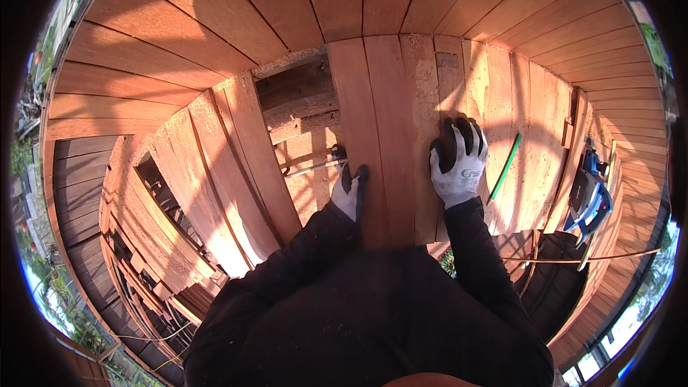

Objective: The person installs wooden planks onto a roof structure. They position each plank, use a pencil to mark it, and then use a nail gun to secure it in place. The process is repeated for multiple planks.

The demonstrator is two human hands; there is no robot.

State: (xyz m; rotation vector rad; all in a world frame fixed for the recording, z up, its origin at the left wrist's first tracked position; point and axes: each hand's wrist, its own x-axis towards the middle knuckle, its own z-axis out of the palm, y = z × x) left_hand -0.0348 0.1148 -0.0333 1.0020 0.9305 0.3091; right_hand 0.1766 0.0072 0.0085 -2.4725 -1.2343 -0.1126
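Both my hands wear white gloves with black fingers. My left hand is at the left edge of a long reddish wooden plank, thumb on its face and fingers bent at its side, gripping the edge. The plank lies beside a matching plank, with an open gap to its left. Beside the left fingers a thin pale cord or rod crosses the gap. My right hand rests palm down with fingers spread on sawdust-covered boards, holding nothing.
A slim green stick lies on the boards right of my right hand. Farther right is a blue tool, its kind unclear. Loose planks lie left of the gap. Slatted wooden walls curve around; a thin cable runs at lower right.
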